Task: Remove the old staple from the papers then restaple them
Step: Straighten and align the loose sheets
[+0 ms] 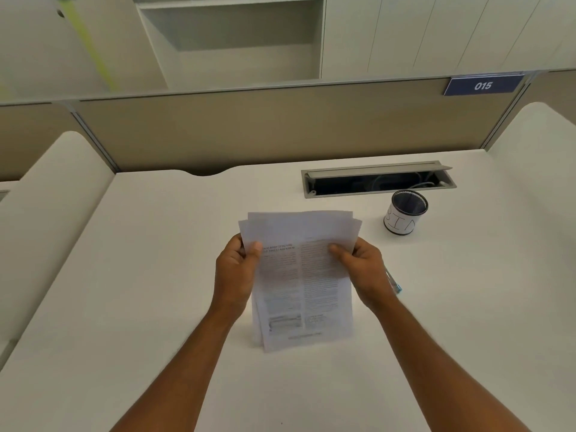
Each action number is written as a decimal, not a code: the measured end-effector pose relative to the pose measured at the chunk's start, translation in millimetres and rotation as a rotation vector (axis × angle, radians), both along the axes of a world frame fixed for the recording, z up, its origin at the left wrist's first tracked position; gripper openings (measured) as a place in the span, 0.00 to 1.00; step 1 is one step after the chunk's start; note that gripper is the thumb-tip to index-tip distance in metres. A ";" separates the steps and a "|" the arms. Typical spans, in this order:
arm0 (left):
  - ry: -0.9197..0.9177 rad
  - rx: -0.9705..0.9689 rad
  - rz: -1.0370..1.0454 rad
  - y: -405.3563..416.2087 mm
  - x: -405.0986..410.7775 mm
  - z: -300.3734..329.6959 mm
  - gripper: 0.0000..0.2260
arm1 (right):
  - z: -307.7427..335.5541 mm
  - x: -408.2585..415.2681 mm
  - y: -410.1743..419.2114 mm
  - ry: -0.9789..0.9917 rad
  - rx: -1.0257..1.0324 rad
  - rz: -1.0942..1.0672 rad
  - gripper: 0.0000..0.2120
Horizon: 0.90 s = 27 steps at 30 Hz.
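- Nearest the camera it's just two bare forearms coming in over the white desk (156, 275), angled inward so both hands meet at the papers (304, 285).
- Left hand (235, 272) pinches the left edge of the stack, thumb on the front sheet and the other fingers curled round the back. Right hand (363, 266) does the same on the right edge, thumb lying across the print.
- The papers stand nearly upright, bottom edge resting on the desk, tops tilted away from the person. My guess is that's for tapping them square: the sheets are fanned out at the top corners and a bit offset at the bottom, so they look loose rather than pinned together.
- Can't make out a staple anywhere on the stack, too small or hidden. If it's already out, squaring up before restapling makes sense, but that's me reading the fan, not seeing it.
- No stapler or staple remover in view either, so whichever comes next has to be fetched from out of shot.
- Just right of the right wrist, a pen (394, 283) with a teal tip lies flat on the desk, mostly hidden by the hand.
- Further back right, a mesh cup (405, 213) with a white handwritten label, well clear of the papers.
- Behind that, an open cable tray (378, 180) sunk into the desk, then the beige divider (265, 132) with a blue "015" tag (483, 85), and shelves (230, 42) past it.
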<state>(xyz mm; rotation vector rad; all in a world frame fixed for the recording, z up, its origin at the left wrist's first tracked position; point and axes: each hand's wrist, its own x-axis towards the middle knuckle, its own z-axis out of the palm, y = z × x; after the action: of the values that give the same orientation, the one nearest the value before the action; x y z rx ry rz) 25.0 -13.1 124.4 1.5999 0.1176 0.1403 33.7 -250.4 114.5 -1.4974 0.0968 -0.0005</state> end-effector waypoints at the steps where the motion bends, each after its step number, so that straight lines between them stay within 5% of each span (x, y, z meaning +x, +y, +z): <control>1: -0.014 0.052 0.011 -1.1 -3.7 1.6 0.08 | 6.5 -1.0 3.1 -0.026 -0.002 -0.006 0.07; 9: -0.143 0.121 0.085 -10.9 -22.0 10.1 0.17 | 35.8 -13.5 16.9 -0.226 -0.031 -0.039 0.09; 18: -0.051 0.213 0.068 -7.7 -28.9 -21.3 0.20 | -14.0 -21.0 25.9 -0.089 -0.178 -0.024 0.16; 27: -0.208 0.232 0.069 -5.2 -26.2 -5.2 0.28 | -8.1 -16.8 23.7 -0.100 -0.152 -0.043 0.19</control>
<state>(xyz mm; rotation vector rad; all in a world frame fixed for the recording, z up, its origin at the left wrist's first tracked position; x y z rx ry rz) -1.2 -18.3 119.2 1.8022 -0.0052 0.3839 16.9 -226.7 106.4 -1.6438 0.0483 -0.1195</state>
